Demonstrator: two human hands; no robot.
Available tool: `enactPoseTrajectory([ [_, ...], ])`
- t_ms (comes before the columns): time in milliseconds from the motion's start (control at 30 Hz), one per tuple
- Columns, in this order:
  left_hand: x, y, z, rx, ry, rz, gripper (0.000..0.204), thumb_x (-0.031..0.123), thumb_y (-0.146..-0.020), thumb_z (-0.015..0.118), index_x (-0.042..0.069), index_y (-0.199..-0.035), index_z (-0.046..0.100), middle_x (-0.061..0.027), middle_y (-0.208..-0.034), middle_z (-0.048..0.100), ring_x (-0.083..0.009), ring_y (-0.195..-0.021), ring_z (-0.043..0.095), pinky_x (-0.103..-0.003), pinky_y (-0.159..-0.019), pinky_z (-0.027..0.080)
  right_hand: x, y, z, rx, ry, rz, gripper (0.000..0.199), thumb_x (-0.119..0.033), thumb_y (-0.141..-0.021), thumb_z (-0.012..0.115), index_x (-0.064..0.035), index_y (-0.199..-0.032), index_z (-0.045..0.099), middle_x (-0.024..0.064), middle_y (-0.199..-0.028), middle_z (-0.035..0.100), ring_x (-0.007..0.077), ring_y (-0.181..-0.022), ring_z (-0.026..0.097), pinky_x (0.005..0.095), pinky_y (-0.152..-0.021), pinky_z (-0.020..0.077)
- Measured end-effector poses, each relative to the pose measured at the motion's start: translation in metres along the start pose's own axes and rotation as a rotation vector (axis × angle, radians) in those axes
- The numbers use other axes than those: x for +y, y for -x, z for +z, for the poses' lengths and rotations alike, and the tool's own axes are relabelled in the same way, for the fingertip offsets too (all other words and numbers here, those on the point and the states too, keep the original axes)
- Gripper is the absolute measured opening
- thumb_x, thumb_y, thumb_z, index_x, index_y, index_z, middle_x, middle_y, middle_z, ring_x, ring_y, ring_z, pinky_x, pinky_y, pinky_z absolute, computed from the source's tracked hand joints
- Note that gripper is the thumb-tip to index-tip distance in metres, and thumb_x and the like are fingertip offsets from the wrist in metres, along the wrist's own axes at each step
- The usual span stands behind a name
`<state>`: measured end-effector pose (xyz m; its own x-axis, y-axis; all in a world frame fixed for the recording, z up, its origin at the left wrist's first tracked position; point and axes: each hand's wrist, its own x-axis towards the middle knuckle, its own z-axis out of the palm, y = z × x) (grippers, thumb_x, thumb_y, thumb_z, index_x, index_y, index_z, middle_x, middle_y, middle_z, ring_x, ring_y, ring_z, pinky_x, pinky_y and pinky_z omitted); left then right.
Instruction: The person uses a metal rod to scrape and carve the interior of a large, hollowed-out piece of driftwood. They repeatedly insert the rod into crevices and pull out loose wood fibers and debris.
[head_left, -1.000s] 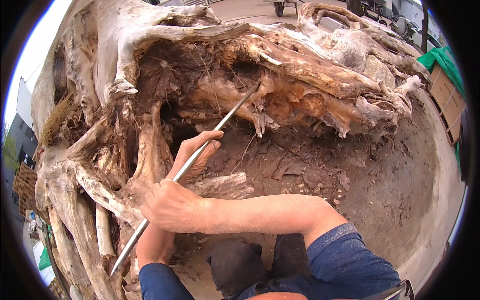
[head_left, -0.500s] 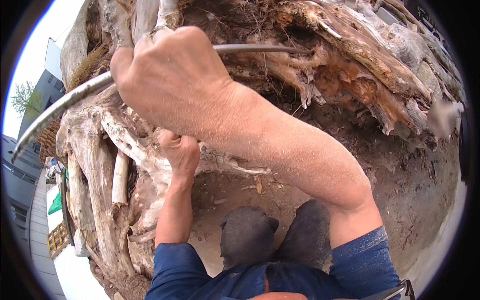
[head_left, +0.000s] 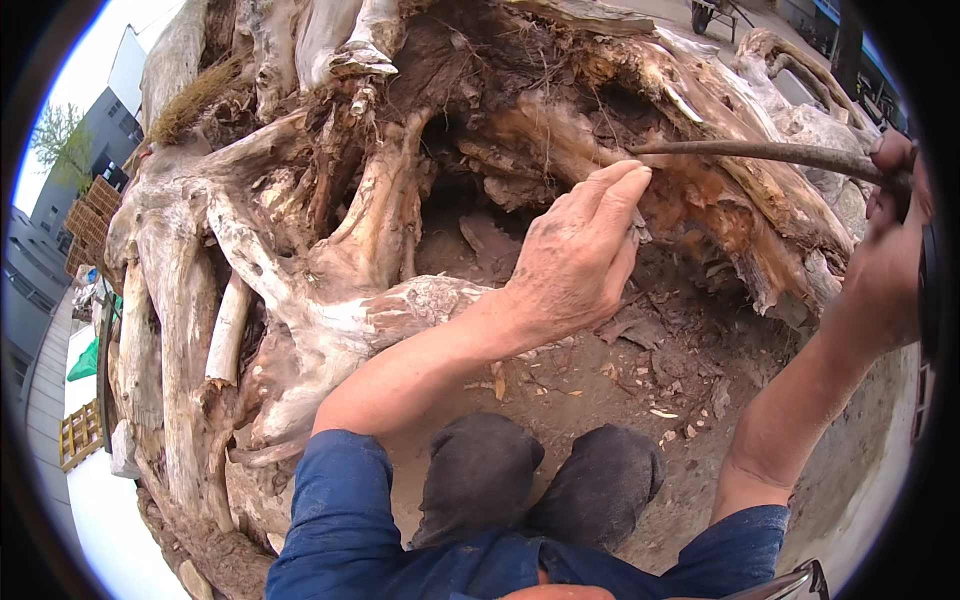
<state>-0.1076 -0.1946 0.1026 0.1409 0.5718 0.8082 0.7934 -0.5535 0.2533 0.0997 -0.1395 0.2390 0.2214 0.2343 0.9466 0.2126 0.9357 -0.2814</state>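
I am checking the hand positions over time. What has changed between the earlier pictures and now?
The right hand carried the metal rod from the left side to the far right and keeps its grip. The left hand moved up to the rod's tip at the orange wood. The root stump and both shoes stayed put.

The stump (head_left: 330, 260) I'm working on is bare weathered wood: pale, dry and fairly smooth on the outer roots, rough, crumbly and reddish deep inside. My rod (head_left: 760, 152) looks like dull, matt metal. The ground (head_left: 650, 370) is dusty dirt with wood chips. My sleeves (head_left: 335, 520) are blue cloth.
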Motion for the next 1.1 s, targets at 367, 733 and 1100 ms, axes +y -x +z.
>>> enactPoseTrajectory([
  [367,0.032,-0.051,0.128,-0.086,-0.176,0.21,0.064,0.007,-0.08,0.069,-0.004,-0.138,0.045,-0.0219,-0.131,0.056,-0.0384,-0.124,0.052,-0.048,-0.098,0.046,0.02,0.078,-0.138,-0.024,-0.12,0.342,0.028,-0.013,-0.103,0.04,0.0086,-0.113,0.055,0.0269,-0.096,0.065,0.0148,-0.064,0.048,0.0248,-0.06,0.0417],
  [733,0.02,-0.066,0.145,-0.357,-0.146,0.337,0.011,0.009,-0.085,0.061,0.01,-0.092,0.053,-0.0072,-0.075,0.058,-0.0309,-0.076,0.063,-0.043,-0.07,0.048,0.036,0.085,-0.253,-0.174,-0.569,0.41,0.03,-0.025,-0.103,0.045,0.0037,-0.102,0.054,0.0203,-0.09,0.055,0.0194,-0.072,0.05,0.0272,-0.07,0.0427],
  [1100,-0.114,-0.036,0.117,-0.377,-0.444,0.369,0.005,0.014,-0.083,0.064,0.012,-0.081,0.06,-0.0042,-0.079,0.06,-0.0242,-0.082,0.062,-0.041,-0.082,0.044,0.028,0.155,-0.219,-0.303,-0.357,0.627,0.037,-0.031,-0.095,0.068,0.0062,-0.1,0.067,0.0261,-0.097,0.072,0.0245,-0.07,0.068,0.0359,-0.067,0.0577],
])
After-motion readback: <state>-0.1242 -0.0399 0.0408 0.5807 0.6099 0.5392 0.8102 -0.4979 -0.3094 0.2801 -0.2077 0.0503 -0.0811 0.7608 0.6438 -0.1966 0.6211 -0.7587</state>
